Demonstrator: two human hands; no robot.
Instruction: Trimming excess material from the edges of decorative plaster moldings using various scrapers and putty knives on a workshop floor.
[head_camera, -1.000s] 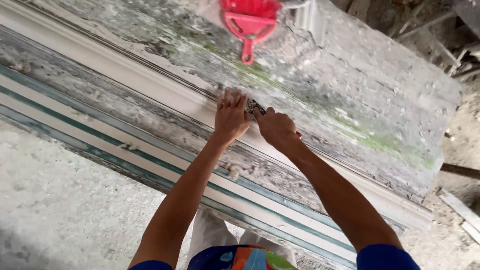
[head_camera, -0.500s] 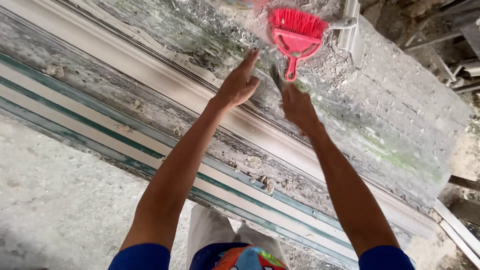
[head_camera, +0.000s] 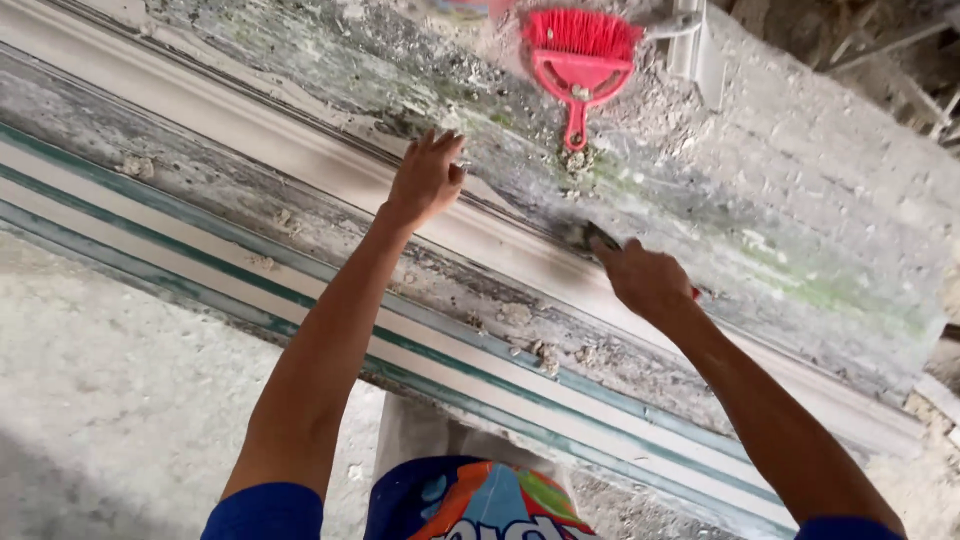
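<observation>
A long white plaster moulding (head_camera: 330, 160) runs diagonally along a dirty work slab. My left hand (head_camera: 425, 180) rests flat on the moulding with its fingers spread, holding nothing. My right hand (head_camera: 648, 280) is closed on a small dark scraper tool (head_camera: 590, 236), whose blade tip touches the moulding's upper edge. A bit of red handle shows behind the right wrist.
A red hand brush (head_camera: 580, 60) lies on the green-stained grey slab (head_camera: 800, 230) beyond the hands. White and teal strips (head_camera: 200, 270) run along the near edge, with plaster crumbs (head_camera: 545, 355) on them. A pale rough floor (head_camera: 90, 400) lies below left.
Both hands were together at one spot on the moulding. They have drawn apart: the left slid up and left, the right moved right and down with the scraper.
</observation>
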